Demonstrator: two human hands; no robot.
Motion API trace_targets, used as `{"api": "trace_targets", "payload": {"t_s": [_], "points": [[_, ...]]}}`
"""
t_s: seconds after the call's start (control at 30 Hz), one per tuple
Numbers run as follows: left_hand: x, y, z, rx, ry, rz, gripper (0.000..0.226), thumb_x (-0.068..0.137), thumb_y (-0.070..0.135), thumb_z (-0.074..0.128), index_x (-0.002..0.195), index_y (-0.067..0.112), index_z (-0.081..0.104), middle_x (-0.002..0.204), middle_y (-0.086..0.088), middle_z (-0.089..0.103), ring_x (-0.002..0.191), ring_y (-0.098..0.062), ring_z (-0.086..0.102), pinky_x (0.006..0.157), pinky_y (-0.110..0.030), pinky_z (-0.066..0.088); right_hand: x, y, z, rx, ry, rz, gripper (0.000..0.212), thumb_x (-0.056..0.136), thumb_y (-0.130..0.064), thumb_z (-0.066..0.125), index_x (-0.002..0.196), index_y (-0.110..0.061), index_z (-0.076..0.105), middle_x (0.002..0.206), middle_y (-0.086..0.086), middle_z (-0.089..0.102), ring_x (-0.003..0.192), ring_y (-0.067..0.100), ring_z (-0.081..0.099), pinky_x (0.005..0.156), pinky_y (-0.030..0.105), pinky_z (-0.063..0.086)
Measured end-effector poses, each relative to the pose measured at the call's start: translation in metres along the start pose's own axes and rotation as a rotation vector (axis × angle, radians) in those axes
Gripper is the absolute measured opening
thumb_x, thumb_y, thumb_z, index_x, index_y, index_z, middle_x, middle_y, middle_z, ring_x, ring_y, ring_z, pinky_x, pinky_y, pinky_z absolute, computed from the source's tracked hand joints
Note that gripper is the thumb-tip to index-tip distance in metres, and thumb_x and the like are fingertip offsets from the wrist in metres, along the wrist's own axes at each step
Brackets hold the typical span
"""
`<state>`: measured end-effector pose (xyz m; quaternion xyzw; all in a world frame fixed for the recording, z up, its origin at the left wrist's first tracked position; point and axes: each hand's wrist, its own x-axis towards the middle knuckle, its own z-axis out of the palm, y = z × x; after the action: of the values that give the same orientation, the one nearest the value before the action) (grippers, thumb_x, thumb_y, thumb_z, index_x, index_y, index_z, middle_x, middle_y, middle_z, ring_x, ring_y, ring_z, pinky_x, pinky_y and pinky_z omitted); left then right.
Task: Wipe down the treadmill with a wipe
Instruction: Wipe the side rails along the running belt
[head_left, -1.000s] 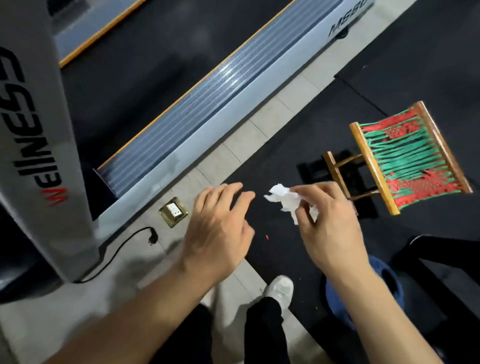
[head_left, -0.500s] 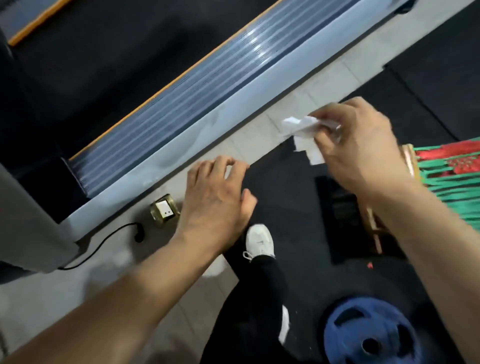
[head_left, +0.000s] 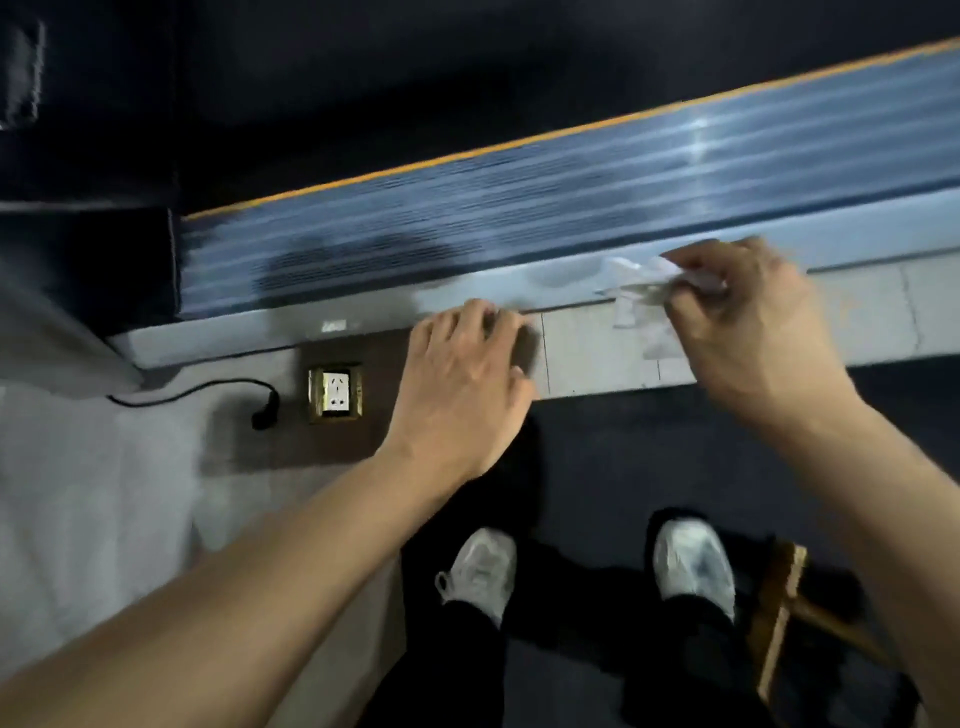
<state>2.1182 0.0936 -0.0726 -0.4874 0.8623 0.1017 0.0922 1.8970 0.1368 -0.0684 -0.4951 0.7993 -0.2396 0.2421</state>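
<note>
Both hands are out in front of me, low over the floor. My right hand pinches the crumpled wipe between fingertips and thumb, holding it against the pale side edge of the treadmill, probably so a loose end can drag along the rail. My left hand is relaxed and grasps nothing, fingers reaching toward that same edge, likely for balance. Beyond them lie a floor socket, a black cable, and my white shoes below.
</note>
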Motion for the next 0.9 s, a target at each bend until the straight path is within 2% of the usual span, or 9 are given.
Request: {"api": "trace_targets", "payload": {"t_s": [0.13, 0.23, 0.33, 0.47, 0.53, 0.63, 0.73, 0.8, 0.9], "points": [[0.019, -0.016, 0.028, -0.085, -0.029, -0.212, 0.055, 0.088, 0.033, 0.042, 0.141, 0.017, 0.048, 0.139, -0.009, 0.05, 0.124, -0.033, 0.052, 0.109, -0.046, 0.037, 0.051, -0.005, 0.033, -0.003, -0.091, -0.15, 0.024, 0.092, -0.014, 0.061, 0.112, -0.018, 0.073, 0.094, 0.001, 0.052, 0.09, 0.031, 0.059, 0.072, 0.015, 0.026], [0.026, -0.031, 0.044, -0.14, -0.058, -0.328, 0.06, 0.094, 0.03, 0.049, 0.151, 0.021, 0.033, 0.154, -0.011, 0.036, 0.141, -0.032, 0.039, 0.118, -0.046, 0.031, 0.079, -0.013, 0.053, 0.0, -0.178, -0.258, 0.022, 0.093, -0.017, 0.059, 0.111, -0.023, 0.072, 0.097, 0.001, 0.053, 0.079, 0.02, 0.052, 0.075, 0.015, 0.028], [0.034, -0.046, 0.058, -0.185, -0.04, -0.427, 0.073, 0.097, 0.032, 0.052, 0.16, 0.026, 0.015, 0.166, -0.01, 0.017, 0.152, -0.03, 0.022, 0.124, -0.046, 0.023, 0.105, -0.019, 0.075, -0.018, -0.222, -0.364, 0.025, 0.093, -0.019, 0.058, 0.113, -0.025, 0.07, 0.102, 0.0, 0.055, 0.08, 0.015, 0.051, 0.082, 0.02, 0.036], [0.053, -0.074, 0.08, -0.22, 0.011, -0.529, 0.082, 0.1, 0.035, 0.05, 0.163, 0.028, -0.001, 0.171, -0.008, -0.004, 0.158, -0.029, 0.005, 0.127, -0.047, 0.018, 0.14, -0.047, 0.113, 0.002, -0.211, -0.494, 0.027, 0.093, -0.018, 0.057, 0.116, -0.022, 0.07, 0.105, -0.004, 0.054, 0.083, 0.003, 0.046, 0.081, 0.013, 0.032], [0.061, -0.088, 0.09, -0.238, 0.067, -0.554, 0.08, 0.1, 0.032, 0.05, 0.163, 0.03, 0.0, 0.172, -0.007, -0.005, 0.158, -0.028, 0.0, 0.127, -0.049, 0.017, 0.157, -0.072, 0.134, 0.024, -0.177, -0.593, 0.025, 0.093, -0.016, 0.058, 0.113, -0.022, 0.071, 0.103, -0.004, 0.052, 0.083, -0.002, 0.043, 0.081, 0.011, 0.031], [0.062, -0.104, 0.099, -0.245, 0.177, -0.539, 0.08, 0.097, 0.03, 0.053, 0.163, 0.029, 0.007, 0.172, -0.011, -0.001, 0.158, -0.031, 0.002, 0.125, -0.051, 0.02, 0.177, -0.111, 0.161, 0.027, -0.138, -0.718, 0.025, 0.093, -0.02, 0.057, 0.112, -0.024, 0.072, 0.101, -0.004, 0.051, 0.086, 0.004, 0.046, 0.081, 0.013, 0.032], [0.059, -0.11, 0.111, -0.253, 0.178, -0.537, 0.092, 0.093, 0.035, 0.059, 0.163, 0.032, -0.001, 0.171, -0.013, -0.011, 0.158, -0.034, 0.004, 0.124, -0.052, 0.021, 0.189, -0.139, 0.177, 0.069, -0.071, -0.838, 0.028, 0.093, -0.022, 0.054, 0.115, -0.024, 0.071, 0.105, -0.003, 0.053, 0.088, 0.005, 0.049, 0.083, 0.013, 0.033], [0.06, -0.109, 0.115, -0.248, 0.155, -0.542, 0.1, 0.092, 0.038, 0.061, 0.162, 0.032, -0.01, 0.169, -0.013, -0.021, 0.158, -0.034, 0.005, 0.125, -0.051, 0.02, 0.195, -0.148, 0.186, 0.077, -0.01, -0.93, 0.033, 0.091, -0.02, 0.053, 0.12, -0.023, 0.069, 0.112, 0.002, 0.059, 0.1, 0.016, 0.056, 0.094, 0.025, 0.041], [0.062, -0.107, 0.117, -0.235, 0.139, -0.57, 0.102, 0.094, 0.042, 0.062, 0.161, 0.036, -0.016, 0.168, -0.009, -0.027, 0.158, -0.031, 0.0, 0.126, -0.05, 0.015, 0.197, -0.144, 0.21, -0.067, -0.031, -1.095, 0.037, 0.084, -0.012, 0.057, 0.118, -0.019, 0.071, 0.113, 0.009, 0.065, 0.098, 0.034, 0.059, 0.088, 0.045, 0.047]]}}
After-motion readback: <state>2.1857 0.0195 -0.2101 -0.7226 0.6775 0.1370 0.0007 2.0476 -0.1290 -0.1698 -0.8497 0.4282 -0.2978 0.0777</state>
